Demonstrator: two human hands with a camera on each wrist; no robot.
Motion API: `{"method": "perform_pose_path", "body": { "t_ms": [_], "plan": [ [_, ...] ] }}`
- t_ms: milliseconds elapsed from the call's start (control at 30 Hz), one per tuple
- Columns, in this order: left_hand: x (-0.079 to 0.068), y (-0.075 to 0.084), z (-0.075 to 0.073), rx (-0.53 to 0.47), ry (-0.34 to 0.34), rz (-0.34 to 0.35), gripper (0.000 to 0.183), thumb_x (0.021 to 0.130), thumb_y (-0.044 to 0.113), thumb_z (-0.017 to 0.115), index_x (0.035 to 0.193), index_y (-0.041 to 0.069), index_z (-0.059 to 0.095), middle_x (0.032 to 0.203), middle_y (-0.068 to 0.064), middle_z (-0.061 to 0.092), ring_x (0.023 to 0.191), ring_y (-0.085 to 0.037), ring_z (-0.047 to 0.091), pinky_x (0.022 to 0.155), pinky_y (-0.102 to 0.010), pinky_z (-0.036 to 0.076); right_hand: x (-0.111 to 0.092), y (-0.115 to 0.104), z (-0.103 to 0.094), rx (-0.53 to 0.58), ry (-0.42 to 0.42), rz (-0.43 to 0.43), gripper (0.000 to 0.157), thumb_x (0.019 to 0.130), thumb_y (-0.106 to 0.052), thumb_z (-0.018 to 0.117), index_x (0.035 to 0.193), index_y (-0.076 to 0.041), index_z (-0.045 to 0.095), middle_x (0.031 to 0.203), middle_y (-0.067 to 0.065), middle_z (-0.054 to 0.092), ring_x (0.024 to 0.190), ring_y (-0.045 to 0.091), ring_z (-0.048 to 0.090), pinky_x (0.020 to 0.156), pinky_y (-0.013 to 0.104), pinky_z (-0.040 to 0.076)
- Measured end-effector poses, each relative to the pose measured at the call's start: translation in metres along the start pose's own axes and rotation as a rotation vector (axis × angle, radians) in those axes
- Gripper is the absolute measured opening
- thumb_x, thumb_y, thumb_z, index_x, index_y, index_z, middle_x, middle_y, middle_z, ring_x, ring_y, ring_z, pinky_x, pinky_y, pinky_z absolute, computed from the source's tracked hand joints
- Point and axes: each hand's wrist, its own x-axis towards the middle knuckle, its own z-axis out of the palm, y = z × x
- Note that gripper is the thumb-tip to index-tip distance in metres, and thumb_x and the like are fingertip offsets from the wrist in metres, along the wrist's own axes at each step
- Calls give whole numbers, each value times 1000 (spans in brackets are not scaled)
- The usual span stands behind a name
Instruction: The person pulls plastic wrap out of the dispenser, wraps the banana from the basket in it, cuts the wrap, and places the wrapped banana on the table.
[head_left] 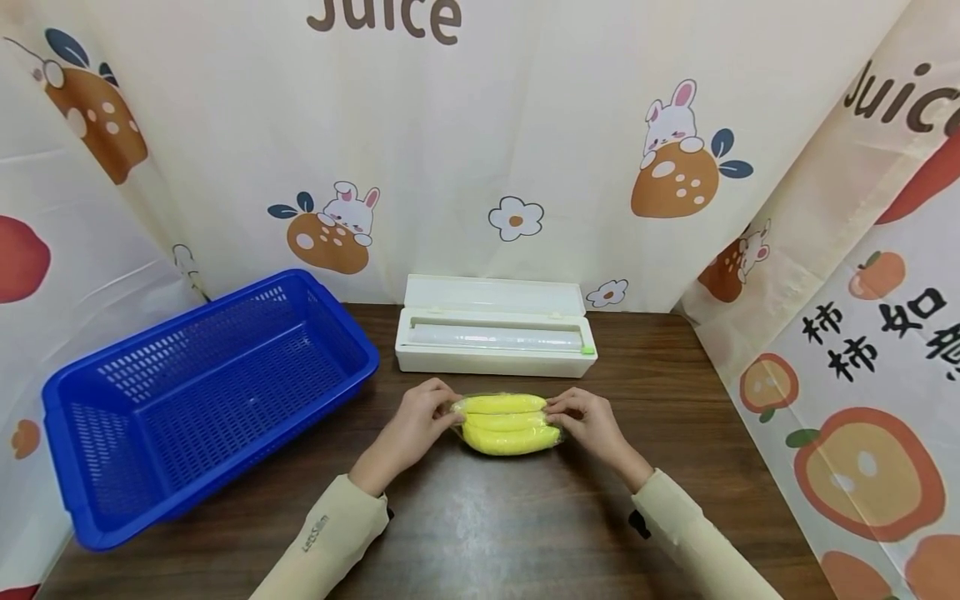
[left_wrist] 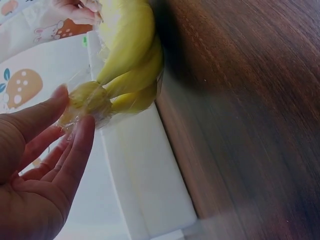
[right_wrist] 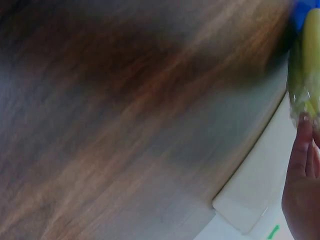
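A bunch of yellow bananas [head_left: 506, 425] lies crosswise between my two hands, wrapped in clear plastic film. My left hand [head_left: 416, 421] pinches the stem end of the bunch between thumb and fingers. In the left wrist view, crinkled film gathers around that stem [left_wrist: 90, 100], right at the fingertips. At the opposite end, my right hand [head_left: 588, 421] pinches the banana tips and the film over them. The right wrist view catches only part of the wrapped bananas [right_wrist: 311, 55] at its right edge, with a fingertip on the film.
Behind the bananas stands a white cling film box [head_left: 495, 363], lid raised, with a film roll [head_left: 495, 337] inside and a green piece at its right end. A large blue plastic basket [head_left: 225, 408] occupies the left side of the dark wooden table [head_left: 510, 533]. Printed curtains [head_left: 480, 125] enclose the table.
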Motion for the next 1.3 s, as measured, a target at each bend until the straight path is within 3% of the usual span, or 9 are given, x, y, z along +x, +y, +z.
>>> {"method": "perform_pose_path", "body": {
  "t_ms": [133,233,367,500,600,667,800,1000,1300],
  "plan": [
    [1,1,2,1,8,-5,21,88,2,83,106,-7,78,93,-7,65,76,-12,57,65,-22,51,-1,-1,4,-36,59,-26,15,80,7,87,86,-6,82,92,5,76,84,23,74,71,24,60],
    [2,1,3,8,22,-24,24,88,2,83,110,-6,77,89,-5,63,75,-12,58,65,-22,52,-2,-2,3,-59,45,-68,15,81,9,85,88,-4,81,89,5,73,80,19,73,70,25,61],
    [2,0,4,-1,36,-52,28,89,2,83,116,-3,77,86,-3,61,75,-11,59,66,-22,53,-2,-4,-5,-37,-66,-62,15,84,2,86,98,-2,81,92,4,71,81,14,69,71,27,61],
    [2,0,5,-7,45,-65,19,90,3,81,109,-1,79,87,-3,62,75,-12,61,66,-23,54,-2,-4,-13,-33,-203,-22,43,76,-11,97,113,-1,79,102,5,69,89,15,66,76,32,61],
    [2,-1,4,-4,57,-80,15,90,3,81,105,-1,80,88,-4,63,76,-13,64,67,-23,55,-1,-4,-16,-99,-276,-103,53,70,-6,99,117,2,75,108,9,67,90,19,66,78,32,61],
    [3,-1,4,-5,63,-95,14,90,3,81,104,-1,81,89,-5,63,77,-14,65,68,-23,56,0,-2,-15,-171,-285,-209,48,71,4,95,114,2,74,108,10,67,89,20,66,77,31,60],
    [4,-2,5,-12,58,-115,14,90,2,81,104,0,81,90,-5,64,79,-14,65,69,-24,57,0,-2,-11,-291,-225,-375,31,77,17,84,102,0,76,96,6,67,81,14,66,70,25,58],
    [5,-4,4,-19,56,-109,14,90,0,81,104,-2,81,90,-6,65,79,-17,67,70,-25,57,0,-10,-13,-329,-233,-378,18,87,12,78,97,-2,80,87,1,66,75,5,62,65,21,55],
    [5,-8,5,-26,119,-126,23,88,0,82,111,-3,78,92,-9,70,79,-17,68,70,-27,58,0,-9,-12,-242,-277,-352,26,85,18,76,103,1,82,92,6,74,86,14,74,72,23,61]
  ]
}}
